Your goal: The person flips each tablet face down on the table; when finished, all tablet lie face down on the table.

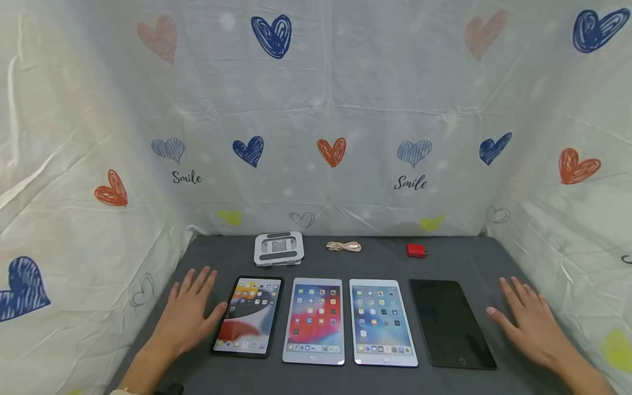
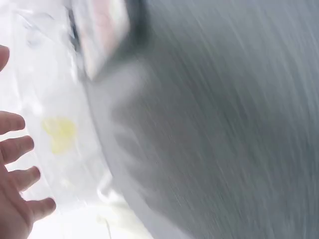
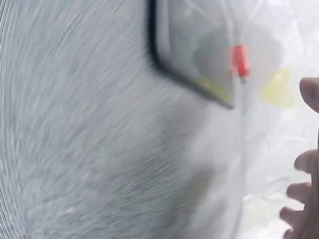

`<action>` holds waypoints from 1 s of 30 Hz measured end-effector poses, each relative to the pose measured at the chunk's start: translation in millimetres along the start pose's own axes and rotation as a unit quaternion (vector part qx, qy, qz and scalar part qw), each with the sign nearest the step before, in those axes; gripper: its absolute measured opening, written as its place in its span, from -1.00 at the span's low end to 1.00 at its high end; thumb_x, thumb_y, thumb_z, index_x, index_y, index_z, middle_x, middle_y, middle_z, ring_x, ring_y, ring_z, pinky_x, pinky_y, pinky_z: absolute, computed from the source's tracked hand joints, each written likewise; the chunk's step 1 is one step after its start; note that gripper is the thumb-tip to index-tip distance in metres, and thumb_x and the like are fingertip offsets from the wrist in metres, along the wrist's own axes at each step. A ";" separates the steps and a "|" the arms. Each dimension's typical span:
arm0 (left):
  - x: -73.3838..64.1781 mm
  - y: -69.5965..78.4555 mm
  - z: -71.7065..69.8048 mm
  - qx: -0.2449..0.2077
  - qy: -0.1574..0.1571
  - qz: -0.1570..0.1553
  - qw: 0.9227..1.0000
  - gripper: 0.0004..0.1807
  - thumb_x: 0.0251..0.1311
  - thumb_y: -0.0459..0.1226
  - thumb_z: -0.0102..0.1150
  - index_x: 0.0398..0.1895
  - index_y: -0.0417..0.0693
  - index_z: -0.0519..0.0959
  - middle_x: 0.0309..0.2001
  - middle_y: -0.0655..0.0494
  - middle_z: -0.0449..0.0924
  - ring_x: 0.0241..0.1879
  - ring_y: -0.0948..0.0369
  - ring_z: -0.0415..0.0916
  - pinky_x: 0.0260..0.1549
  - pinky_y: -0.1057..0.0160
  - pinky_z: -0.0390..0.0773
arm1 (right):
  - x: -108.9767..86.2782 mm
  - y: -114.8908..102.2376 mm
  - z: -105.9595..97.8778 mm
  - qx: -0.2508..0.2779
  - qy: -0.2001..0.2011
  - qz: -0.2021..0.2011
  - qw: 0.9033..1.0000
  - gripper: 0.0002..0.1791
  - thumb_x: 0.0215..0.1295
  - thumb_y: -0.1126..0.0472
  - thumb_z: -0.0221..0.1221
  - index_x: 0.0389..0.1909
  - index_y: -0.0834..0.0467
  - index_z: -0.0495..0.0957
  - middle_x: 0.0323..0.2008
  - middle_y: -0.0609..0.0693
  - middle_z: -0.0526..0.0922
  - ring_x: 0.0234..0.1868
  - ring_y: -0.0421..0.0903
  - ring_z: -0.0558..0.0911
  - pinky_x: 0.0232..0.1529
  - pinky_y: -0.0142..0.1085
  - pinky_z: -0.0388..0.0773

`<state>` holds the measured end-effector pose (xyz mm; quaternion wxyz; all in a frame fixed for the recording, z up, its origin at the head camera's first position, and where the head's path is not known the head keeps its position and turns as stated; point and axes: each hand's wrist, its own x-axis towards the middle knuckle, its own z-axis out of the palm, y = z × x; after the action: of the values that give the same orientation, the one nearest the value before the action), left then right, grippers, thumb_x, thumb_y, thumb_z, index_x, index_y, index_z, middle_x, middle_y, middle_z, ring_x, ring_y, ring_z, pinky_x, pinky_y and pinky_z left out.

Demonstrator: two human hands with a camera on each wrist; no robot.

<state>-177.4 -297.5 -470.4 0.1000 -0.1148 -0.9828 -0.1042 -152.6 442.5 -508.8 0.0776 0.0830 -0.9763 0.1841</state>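
Several tablets lie in a row on a dark grey table point(image 1: 375, 263): a black-framed lit tablet point(image 1: 248, 316), two white lit tablets point(image 1: 314, 320) point(image 1: 382, 321), and a dark tablet point(image 1: 450, 322) with its screen off. My left hand point(image 1: 190, 314) lies flat with straight fingers just left of the black-framed tablet, thumb near its edge. My right hand point(image 1: 525, 318) lies flat and spread to the right of the dark tablet point(image 3: 192, 50). Both hands hold nothing. The wrist views are blurred, with straight fingers point(image 2: 20, 149) point(image 3: 304, 191) at their edges.
Behind the tablets sit a grey folding stand point(image 1: 278, 248), a coiled cable point(image 1: 344, 247) and a red charger plug point(image 1: 416, 250). White cloth printed with hearts point(image 1: 332, 151) walls the table at the back and both sides.
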 end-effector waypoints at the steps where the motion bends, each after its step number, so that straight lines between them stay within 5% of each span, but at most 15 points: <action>1: 1.8 6.4 0.5 -0.014 0.005 0.006 1.000 -0.12 0.53 0.07 0.26 0.68 -0.28 0.27 0.66 -0.35 0.24 0.65 -0.43 0.06 0.49 -0.62 0.13 | -1.1 -2.1 -3.2 0.016 0.001 0.001 1.000 -0.08 0.74 -0.05 0.03 0.75 0.39 -0.17 0.61 0.71 -0.06 0.56 0.80 -0.05 0.59 0.55 -0.59; 7: 9.2 54.7 -0.9 -0.156 0.010 0.020 0.988 -0.14 0.51 0.01 0.31 0.69 -0.24 0.28 0.64 -0.28 0.32 0.62 -0.32 0.25 0.48 -0.49 0.36 | -8.8 -18.3 -23.8 0.093 0.001 0.024 0.995 -0.12 0.78 0.00 -0.03 0.73 0.43 -0.21 0.65 0.66 -0.10 0.64 0.70 -0.11 0.67 0.44 -0.48; 10: 13.3 81.0 -2.4 -0.225 -0.009 0.016 0.974 -0.15 0.50 0.02 0.34 0.70 -0.13 0.29 0.55 -0.24 0.47 0.43 -0.23 0.57 0.41 -0.42 0.51 | -11.9 -27.5 -36.4 0.105 -0.018 0.058 0.993 -0.11 0.78 -0.06 -0.04 0.76 0.35 -0.21 0.66 0.62 -0.07 0.59 0.72 0.01 0.56 0.58 -0.09; 13: 20.6 107.3 -2.6 -0.288 -0.032 0.011 0.957 -0.18 0.50 0.02 0.34 0.69 -0.04 0.33 0.53 -0.17 0.52 0.34 -0.18 0.66 0.36 -0.36 0.60 | -11.7 -36.3 -50.0 0.102 -0.049 0.093 0.989 -0.10 0.77 -0.15 -0.05 0.78 0.30 -0.15 0.63 0.62 0.04 0.50 0.75 0.19 0.31 0.58 0.32; 17: 32.9 139.5 1.7 -0.393 -0.064 0.018 0.917 -0.23 0.51 -0.06 0.36 0.67 -0.09 0.36 0.60 -0.10 0.44 0.53 -0.18 0.47 0.47 -0.24 0.52 | -5.6 -47.8 -63.9 0.100 -0.085 0.125 0.983 -0.07 0.75 -0.27 -0.05 0.76 0.31 -0.02 0.60 0.59 0.17 0.45 0.69 0.32 0.11 0.47 0.58; 20: 41.9 161.3 7.6 -0.466 -0.091 0.023 0.880 -0.27 0.51 -0.14 0.36 0.64 -0.18 0.38 0.58 -0.13 0.46 0.57 -0.15 0.43 0.51 -0.13 0.45 | -1.8 -54.6 -67.9 0.104 -0.093 0.137 0.981 -0.05 0.71 -0.33 -0.01 0.72 0.31 0.12 0.59 0.49 0.29 0.45 0.59 0.42 0.02 0.08 0.77; 24: 53.2 188.9 17.3 -0.539 -0.122 0.009 0.834 -0.32 0.49 -0.18 0.37 0.56 -0.29 0.46 0.49 -0.22 0.56 0.50 -0.16 0.52 0.44 -0.05 0.57 | 3.0 -60.4 -69.0 0.128 -0.109 0.144 0.975 -0.07 0.69 -0.34 0.01 0.69 0.32 0.21 0.58 0.43 0.36 0.46 0.48 0.50 -0.16 -0.41 0.67; 30: 64.8 228.6 34.7 -0.613 -0.195 -0.018 0.765 -0.39 0.49 -0.21 0.37 0.47 -0.35 0.53 0.39 -0.28 0.64 0.36 -0.11 0.67 0.34 0.01 0.70 | 11.9 -67.4 -68.1 0.159 -0.132 0.150 0.967 -0.06 0.70 -0.32 0.01 0.66 0.38 0.22 0.58 0.44 0.36 0.50 0.47 0.47 -0.02 -0.27 0.72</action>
<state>-188.8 -58.7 -447.7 -0.1876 -0.1521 -0.7098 -0.6617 -143.1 404.4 -420.6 -0.0950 -0.0291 -0.9372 0.3343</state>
